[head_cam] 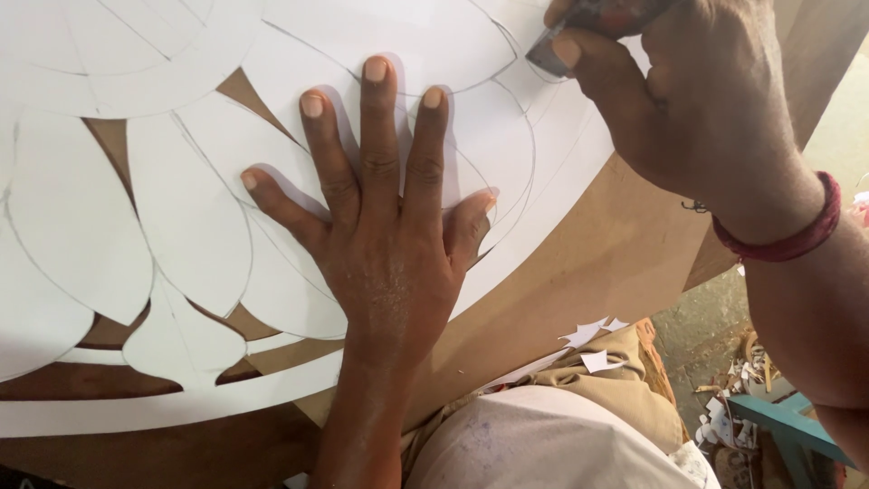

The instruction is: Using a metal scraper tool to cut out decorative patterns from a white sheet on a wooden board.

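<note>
Across the brown board (579, 263) lies a large white paper stencil (190, 226), covering most of the view from the left edge to a curved outer rim that sweeps down from the upper right to the lower left. Its surface is cut into rounded, overlapping petal shapes, each outlined by a thin pencilled or scored line, and narrow pointed gaps between the petals let the brown board show through — about six such openings can be counted, though some are partly hidden.

One left hand (385, 235) presses flat on the stencil, palm down, all five fingers spread wide and straight; it grips nothing, only holding the paper against the board. Its thumb reaches toward the curved rim on the right.

One right hand (697, 100) sits at the top right, fingers curled tightly around a small cutting tool (552, 50) whose grey tip touches the paper along a petal line. Only the tip and a short reddish part of the handle show; the rest is inside the fist. A single red band (783, 240) circles that wrist.

Below the board's edge, several small white paper scraps (593, 349) rest on tan cloth, and more bits lie on the floor near a teal wooden piece (787, 426) — too small to count.
</note>
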